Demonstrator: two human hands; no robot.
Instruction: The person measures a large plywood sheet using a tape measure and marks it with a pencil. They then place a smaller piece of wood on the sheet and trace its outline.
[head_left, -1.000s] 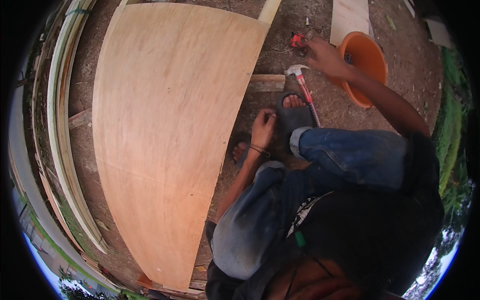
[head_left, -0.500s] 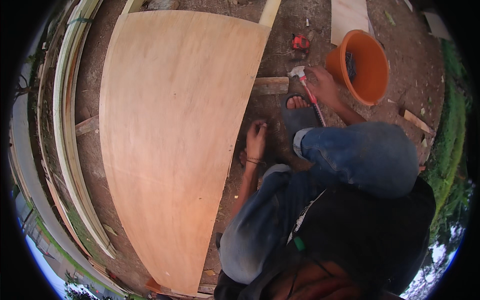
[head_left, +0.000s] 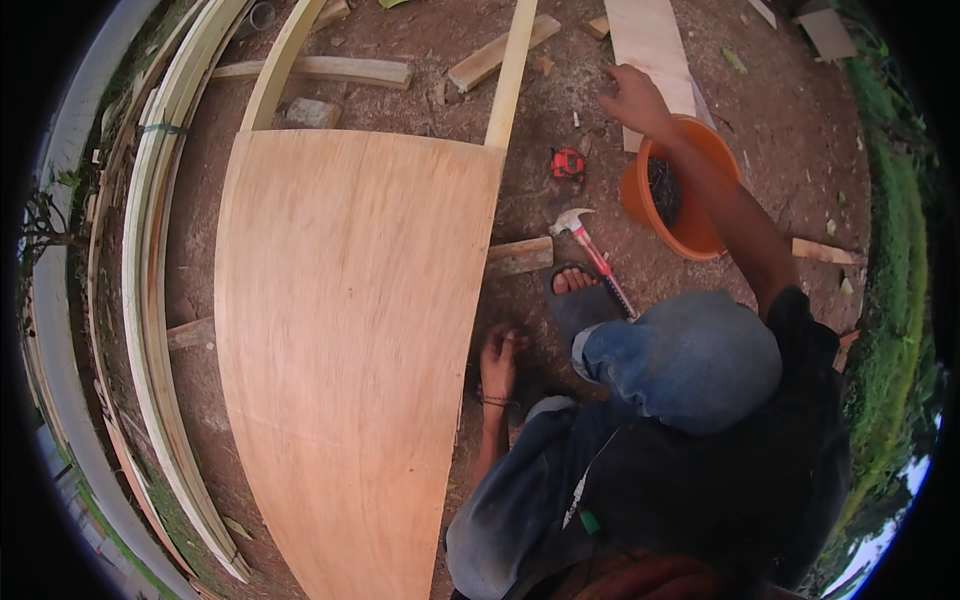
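Observation:
A large plywood panel (head_left: 350, 330) lies over two pale timber battens (head_left: 512, 70). My left hand (head_left: 497, 360) is low by the panel's right edge, fingers curled together; what they hold, if anything, is too small to make out. My right hand (head_left: 632, 100) reaches up over a narrow plywood strip (head_left: 648, 35), fingers loosely bent and apart, nothing visible in them. Below it sit an orange bucket (head_left: 705, 240) with dark contents, probably nails, and a red tape measure (head_left: 566, 164). A red-handled claw hammer (head_left: 595, 255) lies beside my sandalled foot (head_left: 575, 295).
Long bundled timber lengths (head_left: 150, 280) run along the left. Short wood offcuts (head_left: 500, 50) are scattered at the top and right (head_left: 825, 252). A short plank (head_left: 515, 258) pokes from under the panel. Grass (head_left: 870, 300) edges the right side.
My right hand left the tape measure, passed by the hammer, and now reaches higher above the bucket. The view has shifted, showing more ground at the top. My left hand stays low beside the panel.

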